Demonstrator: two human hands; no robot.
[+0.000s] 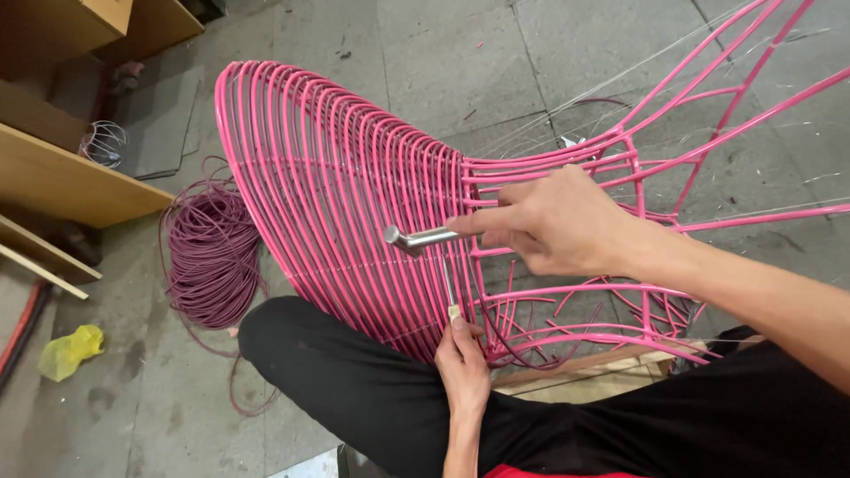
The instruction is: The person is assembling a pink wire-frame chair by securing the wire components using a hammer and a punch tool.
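Gripping one hammer (416, 238), right hand (553, 223), one pink frame (354, 204)

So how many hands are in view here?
2. The right hand grips a metal tool against the pink woven chair frame; the left hand is below, holding a thin rod at the weave.

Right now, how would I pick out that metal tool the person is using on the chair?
Start at the big pink woven chair frame tipped on the grey floor. At the edge of its weave, the right hand grips a short metal hammer held sideways, while the left hand steadies a thin metal spike below. The hammer is the only shiny silver bar among pink cords.
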